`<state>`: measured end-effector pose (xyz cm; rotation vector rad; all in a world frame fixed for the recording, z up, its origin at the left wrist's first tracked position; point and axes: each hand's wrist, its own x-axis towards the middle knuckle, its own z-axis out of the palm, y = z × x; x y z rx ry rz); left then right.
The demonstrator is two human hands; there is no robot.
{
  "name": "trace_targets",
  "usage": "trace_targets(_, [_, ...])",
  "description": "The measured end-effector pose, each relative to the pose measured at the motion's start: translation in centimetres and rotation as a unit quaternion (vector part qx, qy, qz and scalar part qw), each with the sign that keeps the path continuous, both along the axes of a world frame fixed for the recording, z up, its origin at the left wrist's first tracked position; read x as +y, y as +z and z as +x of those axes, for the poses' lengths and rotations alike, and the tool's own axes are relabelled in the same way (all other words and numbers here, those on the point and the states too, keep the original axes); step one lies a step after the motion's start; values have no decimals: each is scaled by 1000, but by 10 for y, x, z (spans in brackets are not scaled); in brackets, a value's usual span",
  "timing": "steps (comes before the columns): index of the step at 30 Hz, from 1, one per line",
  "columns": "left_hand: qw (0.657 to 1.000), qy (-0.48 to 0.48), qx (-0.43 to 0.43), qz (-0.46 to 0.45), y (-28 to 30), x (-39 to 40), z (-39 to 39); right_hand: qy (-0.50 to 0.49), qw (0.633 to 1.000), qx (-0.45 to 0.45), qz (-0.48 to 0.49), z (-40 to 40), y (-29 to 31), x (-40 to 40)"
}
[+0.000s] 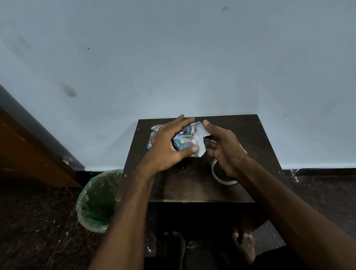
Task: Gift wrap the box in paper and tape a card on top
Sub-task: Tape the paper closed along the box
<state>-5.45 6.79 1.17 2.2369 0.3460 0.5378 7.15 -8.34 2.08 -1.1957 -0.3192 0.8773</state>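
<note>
A small box partly covered in blue patterned gift paper [185, 142] sits at the back of a dark wooden table [186, 186]. My left hand [167, 147] lies over the box, fingers on top and thumb curled under its near edge, gripping it. My right hand [223, 147] is just right of the box with relaxed fingers, thumb up beside a loose white paper flap [201, 131]; whether it touches the flap is unclear. A roll of clear tape [218, 175] lies on the table, partly hidden under my right wrist. No card is visible.
A bin with a green liner [98, 201] stands on the floor left of the table. A pale wall rises right behind the table. A brown wooden door or panel [19, 147] is at far left. My bare feet [244, 245] are under the table's near edge.
</note>
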Motion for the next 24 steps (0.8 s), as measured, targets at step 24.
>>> trace_targets(24, [909, 314, -80, -264, -7, 2, 9, -92, 995, -45, -20, 3, -18, 13])
